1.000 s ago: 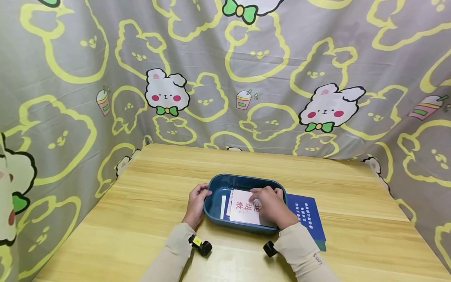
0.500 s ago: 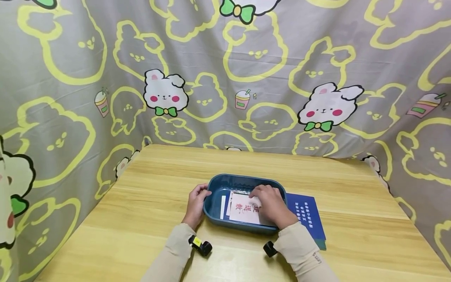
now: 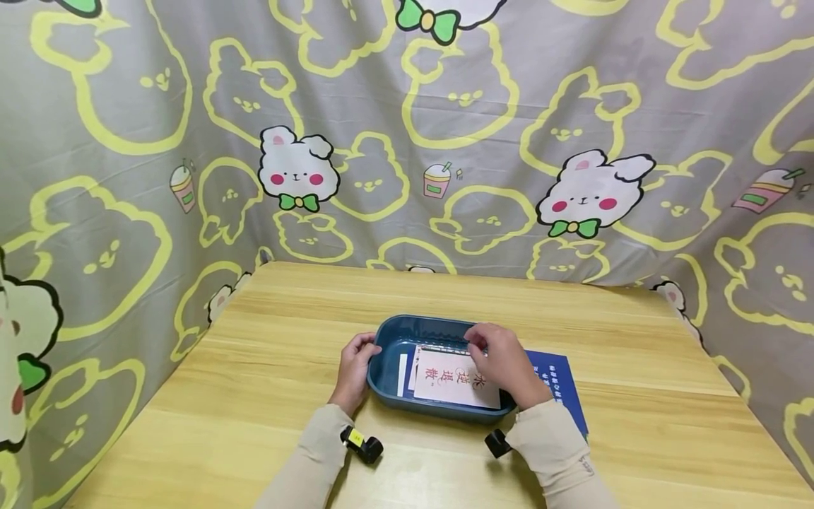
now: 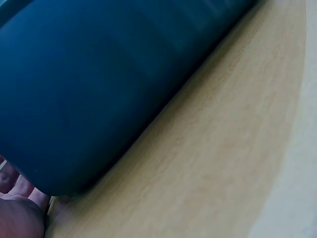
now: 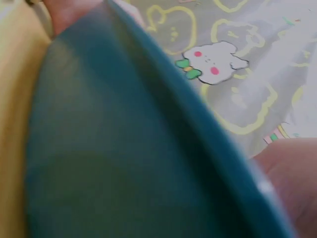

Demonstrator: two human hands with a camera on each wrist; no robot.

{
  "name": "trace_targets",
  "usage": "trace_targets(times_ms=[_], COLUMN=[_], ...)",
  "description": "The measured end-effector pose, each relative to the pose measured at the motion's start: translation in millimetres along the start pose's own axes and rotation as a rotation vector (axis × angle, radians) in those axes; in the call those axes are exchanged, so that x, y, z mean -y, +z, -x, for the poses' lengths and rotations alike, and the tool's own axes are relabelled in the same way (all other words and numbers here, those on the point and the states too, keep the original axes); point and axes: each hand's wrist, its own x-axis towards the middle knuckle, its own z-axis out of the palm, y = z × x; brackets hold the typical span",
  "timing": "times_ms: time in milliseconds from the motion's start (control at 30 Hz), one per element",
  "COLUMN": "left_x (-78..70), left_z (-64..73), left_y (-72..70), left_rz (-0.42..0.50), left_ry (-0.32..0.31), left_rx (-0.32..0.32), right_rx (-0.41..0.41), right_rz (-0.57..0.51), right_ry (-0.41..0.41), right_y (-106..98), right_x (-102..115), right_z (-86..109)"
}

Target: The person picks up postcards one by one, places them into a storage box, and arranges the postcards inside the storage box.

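Observation:
A dark blue plastic bin [image 3: 407, 326] with rounded corners sits on the table. My left hand [image 3: 354, 369] grips its left end, thumb over the rim and fingers along the outside; the left wrist view shows the fingers [image 4: 22, 191] beside the bin's lower corner. Inside lies a white card [image 3: 439, 382] with red characters, on top of other cards and a blue piece with a white strip [image 3: 402, 375]. My right hand [image 3: 509, 364] is over the bin's right end, fingers loosely bent, nothing visible in them. It covers part of the right rim.
A blue booklet [image 3: 564, 385] with white writing lies on the wooden table [image 3: 305, 311], right of the bin and partly behind my right forearm. A grey curtain [image 3: 381, 92] with rabbit prints surrounds the table at the back and both sides.
My right hand has lifted off the white card and shifted right toward the bin's rim, uncovering more red characters. My left hand and the bin have stayed in place.

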Motion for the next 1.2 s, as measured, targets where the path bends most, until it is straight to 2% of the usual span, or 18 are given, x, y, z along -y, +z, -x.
trace_targets(times_ms=[233,367,467,533,633,867,1067,1200], left_x=[0.6,1.7,1.9,1.9,1.5,1.1,1.4,1.8], left_z=[0.0,-0.3,-0.6,-0.9,-1.3,-1.0,-1.2,-1.2], left_y=[-2.0,-2.9,-2.8,-2.9,-2.6,-1.8,-1.0,0.0], left_rz=[-0.014,-0.022,-0.023,-0.025,-0.029,-0.026,-0.016,-0.016], left_ry=[-0.002,0.001,-0.005,-0.006,-0.007,-0.011,-0.013,-0.010], left_rx=[0.001,0.001,-0.005,-0.003,0.000,0.004,0.001,0.000], right_rx=[-0.076,-0.146,-0.169,-0.148,-0.067,0.210,0.451,0.521], right_rz=[-0.035,-0.044,-0.035,-0.028,-0.033,-0.036,-0.027,-0.022], right_ry=[0.060,0.097,0.157,0.219,0.333,0.582,0.720,0.775], right_y=[-18.7,-29.9,-38.8,-45.2,-54.4,-68.9,-77.7,-81.5], right_x=[-12.9,-26.1,-36.8,-43.0,-51.7,-68.5,-86.3,-92.3], right_z=[0.2,1.1,3.2,5.4,9.2,18.6,26.9,31.2])
